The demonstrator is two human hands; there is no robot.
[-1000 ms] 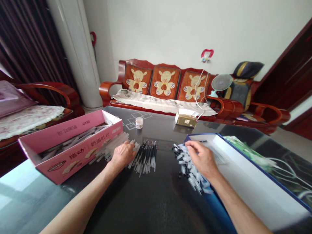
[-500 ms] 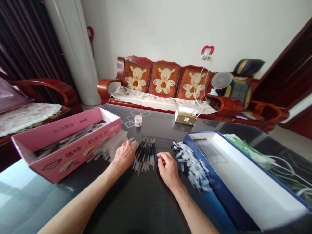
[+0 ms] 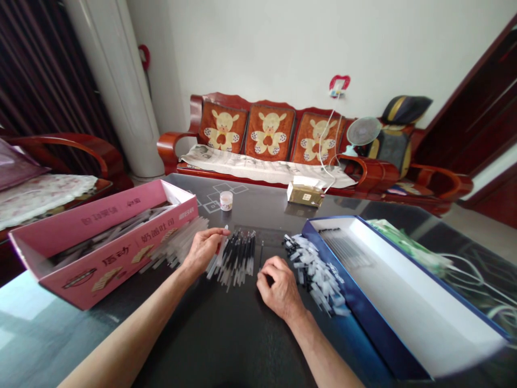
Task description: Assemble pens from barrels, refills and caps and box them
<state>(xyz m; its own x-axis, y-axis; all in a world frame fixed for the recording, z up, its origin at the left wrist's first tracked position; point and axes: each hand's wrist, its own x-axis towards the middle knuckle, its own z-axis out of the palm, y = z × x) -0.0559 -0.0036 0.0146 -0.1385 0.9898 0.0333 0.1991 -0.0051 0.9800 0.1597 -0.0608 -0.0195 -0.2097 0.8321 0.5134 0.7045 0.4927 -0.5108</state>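
My left hand [image 3: 202, 250] is closed in a pinch on a translucent plastic tube [image 3: 221, 248], slim like a pen barrel, held nearly upright. Several similar tubes [image 3: 180, 245] lie in a heap to its left. Between my hands spreads a fan of black pen refills [image 3: 238, 250] with pale lower ends. My right hand [image 3: 279, 285] has thumb and fingers curled together on one thin dark pen refill [image 3: 262, 250], whose tip sticks up past the fingers. Just right of that hand is a pile of small whitish and black pieces [image 3: 321, 277], perhaps pen caps.
A pink box [image 3: 133, 242] holding long thin items stands at left. At right a blue box [image 3: 371, 323] has a row of clear sticks [image 3: 349, 249] at its far end. Farther back are a small round tub [image 3: 226, 201] and a tissue box [image 3: 305, 194]. Green plastic and white cables [image 3: 464, 272] lie far right.
My left hand has lifted from the tube heap's edge with a tube in its fingers. A refill now shows in my right hand, which has closed further. The view has shifted slightly.
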